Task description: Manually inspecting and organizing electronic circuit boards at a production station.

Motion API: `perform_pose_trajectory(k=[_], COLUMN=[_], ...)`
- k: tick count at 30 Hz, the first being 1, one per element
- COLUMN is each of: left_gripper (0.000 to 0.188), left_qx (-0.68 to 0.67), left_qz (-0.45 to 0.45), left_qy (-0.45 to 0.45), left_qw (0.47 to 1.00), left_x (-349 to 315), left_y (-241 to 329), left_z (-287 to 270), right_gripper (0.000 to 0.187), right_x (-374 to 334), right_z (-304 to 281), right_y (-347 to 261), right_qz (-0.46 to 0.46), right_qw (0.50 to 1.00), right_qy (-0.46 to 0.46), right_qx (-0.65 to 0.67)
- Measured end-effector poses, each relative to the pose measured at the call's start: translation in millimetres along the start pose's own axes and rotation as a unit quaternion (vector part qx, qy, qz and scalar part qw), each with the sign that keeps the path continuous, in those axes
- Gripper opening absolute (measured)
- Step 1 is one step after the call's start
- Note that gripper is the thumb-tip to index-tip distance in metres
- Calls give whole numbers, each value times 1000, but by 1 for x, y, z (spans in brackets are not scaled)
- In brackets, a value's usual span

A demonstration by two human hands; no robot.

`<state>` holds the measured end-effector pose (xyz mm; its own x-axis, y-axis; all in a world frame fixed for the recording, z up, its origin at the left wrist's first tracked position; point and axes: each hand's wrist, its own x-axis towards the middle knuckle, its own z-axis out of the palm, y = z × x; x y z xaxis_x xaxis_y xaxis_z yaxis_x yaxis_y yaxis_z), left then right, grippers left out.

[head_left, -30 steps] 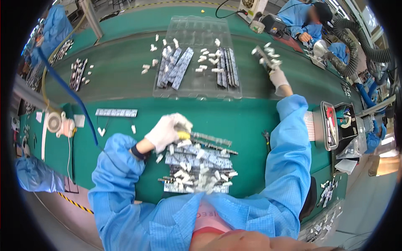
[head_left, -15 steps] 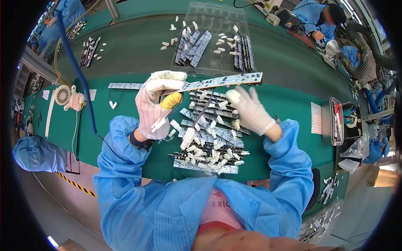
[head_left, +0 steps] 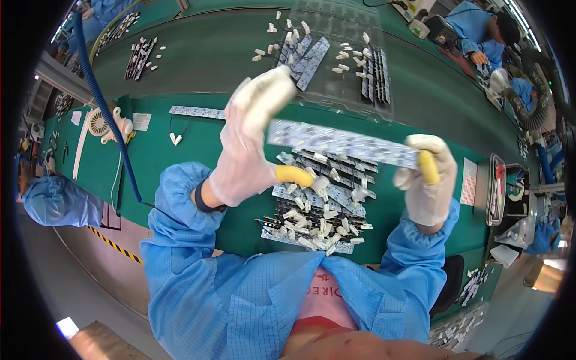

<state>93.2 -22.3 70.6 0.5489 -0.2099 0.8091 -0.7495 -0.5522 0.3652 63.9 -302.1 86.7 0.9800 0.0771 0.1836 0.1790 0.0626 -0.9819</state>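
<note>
The right hand [head_left: 429, 183] pinches the circuit-board strip [head_left: 342, 141] by one end, raised above the piled strips [head_left: 351, 206] on the counter [head_left: 198, 150], I'd guess to spare its face; the left hand [head_left: 247, 144] gapes, thumb spread, beside the other end.

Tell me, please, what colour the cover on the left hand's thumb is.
The thumb cover on the left hand is yellow; it shows best in the head view.
</note>
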Motion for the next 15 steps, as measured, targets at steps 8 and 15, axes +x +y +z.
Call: perform_pose_trajectory(k=[8,15], left_gripper=[57,42], left_qx=[-373,-245], left_qz=[-333,-238], left_qy=[-143,-155], left_qw=[854,927], left_x=[-16,-14], left_y=[10,2], left_z=[-14,-19], right_gripper=[44,58], right_x=[3,9], right_z=[-9,-20], right_y=[-2,-1], right_qz=[-5,-27], right_qw=[1000,997], right_qy=[3,-68], right_qx=[6,12])
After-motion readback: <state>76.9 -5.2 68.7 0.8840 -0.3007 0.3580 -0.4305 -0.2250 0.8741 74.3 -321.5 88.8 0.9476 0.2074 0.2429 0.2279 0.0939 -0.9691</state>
